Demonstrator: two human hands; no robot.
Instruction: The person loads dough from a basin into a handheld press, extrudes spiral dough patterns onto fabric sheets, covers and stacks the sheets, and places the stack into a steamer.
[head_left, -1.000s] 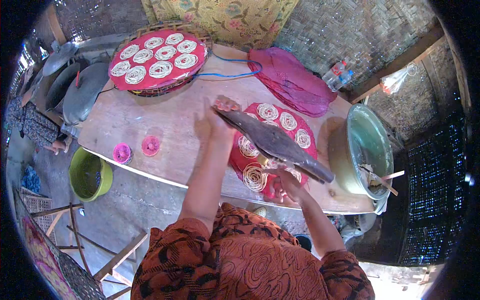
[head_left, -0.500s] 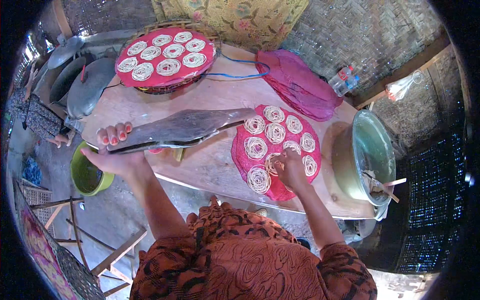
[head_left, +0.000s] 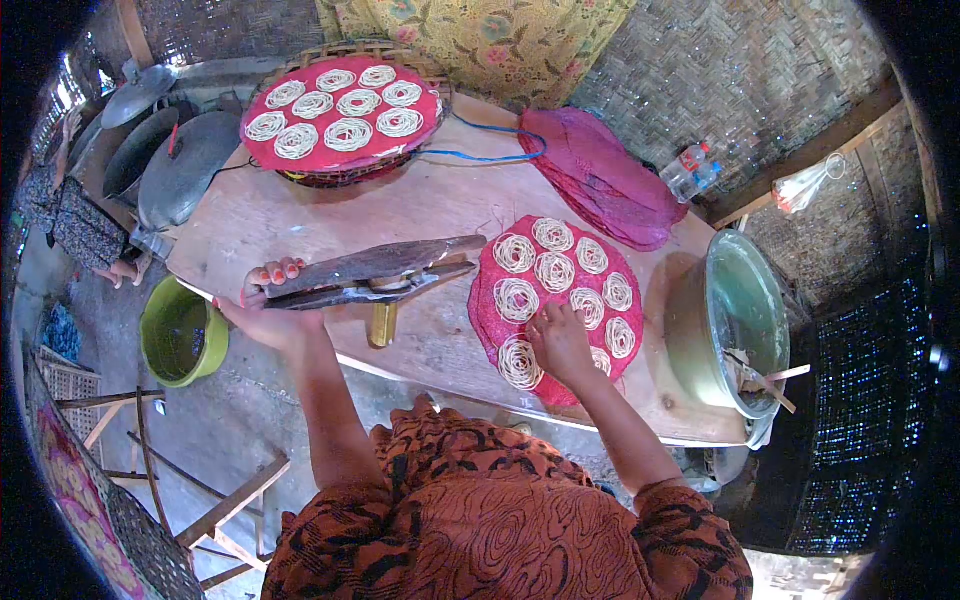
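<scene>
My left hand [head_left: 278, 305] is wrapped round the left end of a long dark wooden press [head_left: 390, 262], held over the table's left front part. A brass-coloured cylinder [head_left: 383, 325] hangs below the press. My right hand [head_left: 558, 340] reaches down onto a red mesh sheet [head_left: 482, 305], its fingers bent at the noodle coils; whether they pinch anything is hidden. Several round pale noodle coils [head_left: 554, 272] lie on this sheet, one partly covered by my right hand.
A red sheet with noodle coils [head_left: 348, 134] rests on a basket at the back. Folded red mesh [head_left: 600, 180], bottles [head_left: 690, 172] and a large basin [head_left: 715, 320] are at the right. A green tub [head_left: 184, 335] stands on the floor; a person's sleeve [head_left: 85, 230] shows far left.
The press has swung left off the mesh sheet with my left hand, then shifted slightly right, its cylinder now showing below. My right hand has moved left across the coils.
</scene>
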